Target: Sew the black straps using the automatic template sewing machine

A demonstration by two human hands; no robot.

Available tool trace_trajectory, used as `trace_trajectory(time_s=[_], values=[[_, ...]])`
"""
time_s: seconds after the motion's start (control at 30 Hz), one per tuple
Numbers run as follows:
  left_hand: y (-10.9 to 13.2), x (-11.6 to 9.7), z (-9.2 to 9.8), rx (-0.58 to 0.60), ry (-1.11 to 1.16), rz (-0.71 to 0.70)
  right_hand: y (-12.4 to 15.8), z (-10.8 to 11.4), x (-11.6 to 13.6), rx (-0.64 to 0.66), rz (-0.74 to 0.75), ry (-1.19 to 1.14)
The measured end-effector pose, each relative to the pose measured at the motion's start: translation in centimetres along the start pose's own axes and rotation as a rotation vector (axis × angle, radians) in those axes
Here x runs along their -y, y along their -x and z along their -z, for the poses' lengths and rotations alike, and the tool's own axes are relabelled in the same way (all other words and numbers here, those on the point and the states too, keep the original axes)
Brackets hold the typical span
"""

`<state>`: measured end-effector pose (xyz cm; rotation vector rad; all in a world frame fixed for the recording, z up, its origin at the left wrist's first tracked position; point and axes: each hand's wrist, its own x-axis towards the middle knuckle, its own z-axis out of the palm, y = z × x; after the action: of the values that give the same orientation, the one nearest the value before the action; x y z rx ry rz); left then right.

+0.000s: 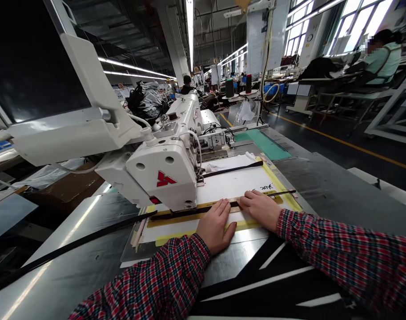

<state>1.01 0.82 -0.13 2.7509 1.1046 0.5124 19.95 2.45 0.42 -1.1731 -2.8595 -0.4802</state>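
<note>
A: Where are your hands?

B: Your left grip (218, 224) lies flat, fingers side by side and thumb apart, clamped on nothing. Your right grip (261, 208) has its fingertips down just beside it; I cannot tell whether they pinch or merely press.

A: What is under them?

B: The black strip (203, 209). It runs along the tan guides (176, 219) on the white template (236, 184), roughly in line with the desk (329, 182)'s near edge, and its right end reaches over the yellow tape (291, 202).

A: So how far along are you?

B: I'd judge the laying-in mostly done: the strip sits along the guides for most of its length. Smoothing it seems to be the step in hand. I can see no stitching on it, so I can't call any sewing finished.

A: Anything loose around you?

B: A second strip (234, 169) lies farther in, toward the desk's far edge. To your left, a long black band (89, 240) trails toward the desk's left edge, its tip near your strip; whether they join, I can't tell. The machine head (162, 173) stands over the template's left part. Black cloth (266, 302) lies along the desk's near edge, below your wrists.
</note>
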Motion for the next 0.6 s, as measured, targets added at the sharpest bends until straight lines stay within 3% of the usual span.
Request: trace_trajectory(time_s=[0.27,0.37,0.5,0.6], values=[[0.5,-0.2,0.5,0.032,-0.022,-0.034,-0.1,-0.3,0.1,0.018,0.043,0.05],[3.3,0.6,1.9,0.061,-0.066,-0.029,0.0,-0.1,0.0,0.033,0.044,0.067],[7.8,3.6,3.9,0.036,-0.187,0.113,0.2,-0.2,-0.1,0.026,0.033,0.068],[8.9,5.7,4.5,0.068,-0.249,0.179,0.3,-0.4,-0.1,0.018,0.033,0.055]])
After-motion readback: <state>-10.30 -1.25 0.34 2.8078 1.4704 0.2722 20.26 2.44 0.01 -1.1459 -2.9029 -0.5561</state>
